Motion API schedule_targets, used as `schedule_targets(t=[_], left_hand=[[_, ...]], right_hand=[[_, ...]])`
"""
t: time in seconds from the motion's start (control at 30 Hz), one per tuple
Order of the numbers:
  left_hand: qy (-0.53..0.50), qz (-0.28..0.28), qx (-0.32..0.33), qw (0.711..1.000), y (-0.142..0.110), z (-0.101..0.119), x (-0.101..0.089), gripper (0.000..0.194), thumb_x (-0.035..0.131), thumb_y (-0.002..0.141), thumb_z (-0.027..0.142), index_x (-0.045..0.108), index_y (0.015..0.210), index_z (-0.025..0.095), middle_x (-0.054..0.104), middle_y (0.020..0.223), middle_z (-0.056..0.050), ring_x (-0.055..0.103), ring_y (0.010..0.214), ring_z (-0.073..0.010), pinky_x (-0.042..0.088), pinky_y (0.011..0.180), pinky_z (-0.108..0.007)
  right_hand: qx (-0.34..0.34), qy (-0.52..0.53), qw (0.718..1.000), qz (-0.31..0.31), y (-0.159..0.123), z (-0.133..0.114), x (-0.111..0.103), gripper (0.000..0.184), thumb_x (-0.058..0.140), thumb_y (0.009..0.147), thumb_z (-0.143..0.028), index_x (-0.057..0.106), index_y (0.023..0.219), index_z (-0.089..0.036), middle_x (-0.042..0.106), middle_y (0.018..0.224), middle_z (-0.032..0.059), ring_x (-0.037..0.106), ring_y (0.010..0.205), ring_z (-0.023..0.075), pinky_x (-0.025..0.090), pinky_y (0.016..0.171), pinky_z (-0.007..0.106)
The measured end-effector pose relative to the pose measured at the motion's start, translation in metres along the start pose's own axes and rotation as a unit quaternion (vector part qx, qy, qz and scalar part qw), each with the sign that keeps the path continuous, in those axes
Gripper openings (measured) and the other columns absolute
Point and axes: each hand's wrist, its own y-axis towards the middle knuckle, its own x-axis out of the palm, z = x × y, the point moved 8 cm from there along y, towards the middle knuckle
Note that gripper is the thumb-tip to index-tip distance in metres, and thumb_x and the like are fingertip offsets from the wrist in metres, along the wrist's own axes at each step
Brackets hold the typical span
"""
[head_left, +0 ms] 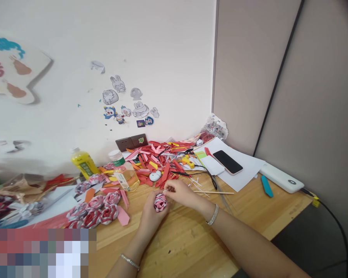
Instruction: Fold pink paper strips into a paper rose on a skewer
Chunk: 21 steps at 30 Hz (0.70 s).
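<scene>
My left hand (151, 210) is closed around a small folded-paper flower (160, 202) in pink, white and dark red, held just above the wooden table. Close against it, my right hand (178, 192) pinches at the flower's upper edge; a thin pale bit shows by the fingertips, too small to name. To the left lie several similar paper flowers (100, 210) in a cluster. A pink paper strip (123, 216) with a pointed end rests beside them.
Behind my hands spreads a heap of coloured paper strips (162, 158) with a yellow glue gun (188, 161). A yellow bottle (84, 164) and a clear jar (129, 175) stand left. Rightward are a phone (227, 161), a wooden stick (214, 192) and a white power strip (282, 178).
</scene>
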Motion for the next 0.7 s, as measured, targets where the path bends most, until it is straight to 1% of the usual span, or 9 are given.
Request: schedule_targets(t=[0.17, 0.27, 0.47, 0.7], left_hand=[[-0.008, 0.004, -0.01, 1.0, 0.0, -0.005, 0.001, 0.029, 0.06, 0.066, 0.021, 0.054, 0.095, 0.016, 0.064, 0.089, -0.007, 0.062, 0.081, -0.022, 0.049, 0.072, -0.035], [-0.013, 0.006, -0.016, 1.0, 0.0, -0.008, 0.001, 0.029, 0.061, 0.067, 0.022, 0.054, 0.094, 0.016, 0.064, 0.089, -0.007, 0.062, 0.081, -0.0217, 0.05, 0.072, -0.035], [-0.029, 0.019, -0.03, 0.999, 0.001, -0.012, -0.001, 0.03, 0.061, 0.067, 0.025, 0.054, 0.095, 0.016, 0.064, 0.088, -0.007, 0.062, 0.078, -0.0204, 0.05, 0.071, -0.035], [-0.046, 0.015, -0.03, 0.998, 0.001, -0.006, -0.001, 0.03, 0.063, 0.065, 0.025, 0.057, 0.093, 0.016, 0.065, 0.088, -0.007, 0.062, 0.08, -0.0206, 0.049, 0.073, -0.033]], right_hand=[[0.006, -0.005, 1.0, 0.008, -0.001, -0.002, -0.001, 0.01, 0.057, 0.074, -0.013, 0.054, 0.066, -0.016, 0.052, 0.061, -0.0049, 0.046, 0.058, 0.0093, 0.032, 0.053, 0.018], [0.005, -0.012, 1.0, 0.016, -0.002, -0.004, -0.002, 0.01, 0.058, 0.074, -0.013, 0.054, 0.066, -0.017, 0.052, 0.061, -0.0045, 0.046, 0.059, 0.0097, 0.031, 0.054, 0.019], [0.005, 0.01, 1.0, -0.006, 0.0, 0.002, 0.001, 0.006, 0.058, 0.074, -0.013, 0.055, 0.072, -0.017, 0.054, 0.066, -0.0036, 0.049, 0.061, 0.0102, 0.035, 0.055, 0.019], [0.018, 0.033, 0.999, -0.011, 0.001, 0.007, 0.002, 0.007, 0.058, 0.074, -0.012, 0.054, 0.071, -0.017, 0.055, 0.066, -0.0034, 0.051, 0.063, 0.0101, 0.038, 0.057, 0.019]])
